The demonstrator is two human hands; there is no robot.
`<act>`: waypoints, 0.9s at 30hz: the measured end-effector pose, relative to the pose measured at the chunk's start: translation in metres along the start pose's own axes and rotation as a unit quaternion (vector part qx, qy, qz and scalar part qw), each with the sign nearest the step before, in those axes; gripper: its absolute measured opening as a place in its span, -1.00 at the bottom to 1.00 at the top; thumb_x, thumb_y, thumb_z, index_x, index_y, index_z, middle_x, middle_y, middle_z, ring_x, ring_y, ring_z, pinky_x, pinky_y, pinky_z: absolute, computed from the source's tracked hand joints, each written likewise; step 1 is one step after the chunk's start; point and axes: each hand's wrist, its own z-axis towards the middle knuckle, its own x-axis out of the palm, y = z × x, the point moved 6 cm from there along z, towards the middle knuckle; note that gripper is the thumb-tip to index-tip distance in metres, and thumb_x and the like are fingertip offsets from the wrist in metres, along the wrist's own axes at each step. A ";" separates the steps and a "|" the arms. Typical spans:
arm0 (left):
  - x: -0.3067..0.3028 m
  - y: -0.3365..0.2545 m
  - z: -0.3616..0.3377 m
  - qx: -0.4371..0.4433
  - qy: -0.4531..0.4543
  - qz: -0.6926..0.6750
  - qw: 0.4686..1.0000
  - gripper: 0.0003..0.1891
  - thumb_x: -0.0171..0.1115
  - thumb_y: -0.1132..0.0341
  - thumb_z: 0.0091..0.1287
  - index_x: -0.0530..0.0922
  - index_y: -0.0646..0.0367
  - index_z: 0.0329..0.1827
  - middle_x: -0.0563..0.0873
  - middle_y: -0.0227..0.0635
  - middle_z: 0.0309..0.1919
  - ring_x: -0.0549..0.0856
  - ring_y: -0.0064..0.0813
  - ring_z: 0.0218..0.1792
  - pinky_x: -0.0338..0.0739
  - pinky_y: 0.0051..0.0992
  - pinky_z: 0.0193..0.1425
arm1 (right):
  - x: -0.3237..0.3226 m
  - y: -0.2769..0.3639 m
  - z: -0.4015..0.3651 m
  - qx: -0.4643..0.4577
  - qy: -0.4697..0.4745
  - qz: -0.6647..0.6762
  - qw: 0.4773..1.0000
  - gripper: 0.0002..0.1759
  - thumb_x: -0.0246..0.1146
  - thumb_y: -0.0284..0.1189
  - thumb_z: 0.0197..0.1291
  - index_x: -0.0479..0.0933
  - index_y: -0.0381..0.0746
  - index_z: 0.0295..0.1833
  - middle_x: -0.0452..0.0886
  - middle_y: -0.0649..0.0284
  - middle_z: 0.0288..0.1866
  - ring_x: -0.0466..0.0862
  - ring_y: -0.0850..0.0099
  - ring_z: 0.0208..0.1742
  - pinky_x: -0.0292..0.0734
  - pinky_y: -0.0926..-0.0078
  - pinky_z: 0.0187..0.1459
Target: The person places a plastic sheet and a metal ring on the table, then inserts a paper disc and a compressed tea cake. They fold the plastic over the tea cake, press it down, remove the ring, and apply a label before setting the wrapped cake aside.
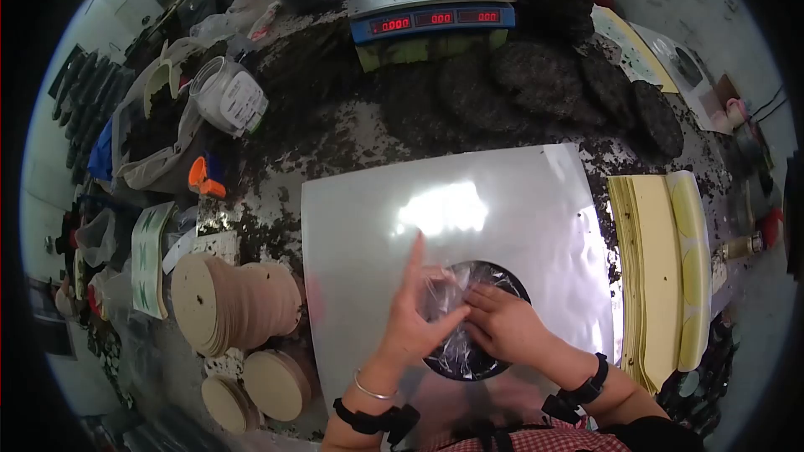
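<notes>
A dark round disc [469, 366] lies on the shiny metal sheet [360, 234], with crumpled clear plastic wrap [452, 293] over it. My left hand [410, 318] is at the disc's left edge, index finger stretched upward and thumb reaching across the wrap. Its remaining fingers are partly hidden by the shiny plastic. From the other side, my right hand [507, 322] has its fingers bunched together on the wrap near the disc's middle. Both hands and the plastic cover much of the disc.
Round paper-like discs [230, 305] are stacked at left, yellow sheets [649, 276] at right. Behind are a digital scale [431, 12], dark pressed slabs [536, 79], a clear jar [228, 96] and an orange cup-like item [205, 178]. Dark crumbs litter the table.
</notes>
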 end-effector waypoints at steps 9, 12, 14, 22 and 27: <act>0.039 0.016 -0.030 0.203 0.185 0.416 0.867 -0.55 0.37 0.50 0.07 0.62 0.32 0.09 0.59 -0.09 0.33 0.52 -0.18 0.44 0.51 -0.24 0.43 | -0.013 -0.005 -0.006 0.036 -0.077 0.145 0.986 -0.22 0.44 -0.43 0.06 0.35 -0.31 0.43 0.52 -0.05 0.41 0.56 0.04 0.40 0.56 0.20 0.30; 0.042 0.005 -0.034 0.142 0.197 0.437 0.866 -0.35 0.27 0.48 0.18 0.35 0.44 0.39 0.45 0.06 0.44 0.36 -0.06 0.54 0.28 -0.16 0.60 | -0.003 0.006 -0.009 0.050 -0.065 -0.072 0.994 -0.14 0.27 -0.48 0.14 0.19 -0.34 0.59 0.48 0.04 0.47 0.49 0.17 0.49 0.53 0.29 0.34; 0.049 -0.011 -0.041 0.146 0.158 0.415 0.884 -0.36 0.24 0.46 0.22 0.34 0.46 0.41 0.42 0.08 0.47 0.33 -0.03 0.55 0.23 -0.14 0.63 | -0.001 0.007 -0.009 0.037 -0.078 -0.097 0.992 -0.18 0.23 -0.48 0.19 0.19 -0.36 0.58 0.44 0.07 0.51 0.45 0.22 0.52 0.49 0.30 0.38; 0.069 0.018 -0.054 0.144 0.125 0.628 0.755 -0.33 0.07 0.26 0.46 0.20 0.32 0.61 0.28 0.04 0.59 0.22 -0.13 0.63 0.01 -0.19 0.71 | -0.160 0.108 -0.135 -0.043 -0.048 0.446 0.893 -0.50 0.09 -0.38 0.51 0.36 -0.39 0.45 0.55 -0.06 0.36 0.63 0.05 0.26 0.59 0.32 0.19; 0.071 0.029 -0.052 0.102 0.173 0.638 0.743 -0.25 0.02 0.28 0.49 -0.01 0.32 0.68 0.05 0.06 0.67 0.04 -0.05 0.68 -0.13 -0.15 0.73 | -0.193 0.050 -0.300 0.183 -0.150 0.235 0.943 -0.44 0.35 -0.29 0.37 0.48 -0.39 0.36 0.61 -0.14 0.31 0.63 0.07 0.31 0.48 0.25 0.34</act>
